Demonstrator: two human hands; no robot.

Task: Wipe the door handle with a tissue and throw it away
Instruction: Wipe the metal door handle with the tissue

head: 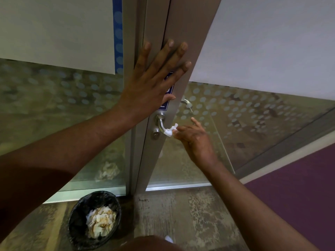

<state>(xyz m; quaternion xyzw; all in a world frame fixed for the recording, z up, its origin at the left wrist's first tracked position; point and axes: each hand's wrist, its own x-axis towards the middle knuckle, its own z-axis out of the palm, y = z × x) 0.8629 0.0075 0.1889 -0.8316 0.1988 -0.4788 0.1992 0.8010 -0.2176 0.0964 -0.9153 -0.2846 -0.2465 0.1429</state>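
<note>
the right hand (194,140) pinches a small white tissue (170,130) between thumb and fingertips, pressing it around the lever of the metal door handle (161,122), just past the bend where the lever leaves its round base. the index finger points up and away from the wad, and the forearm reaches in from the lower right. below the handle sits a round lock cylinder (155,133). the left hand (154,78) holds nothing; it lies flat and spread on the grey door frame (184,24) above the handle, fingers pointing up, palm partly covering a blue sticker (167,91) whose writing cannot be read. the door's glass panel (253,113) is frosted above and dotted lower down, and a second handle shows through it. to the left is another glazed panel with a blue dotted strip. on the worn, mottled floor (181,211) by the door's foot stands a bin (94,220) lined with a black bag and holding crumpled tissues. purple carpet (299,196) lies to the right.
</note>
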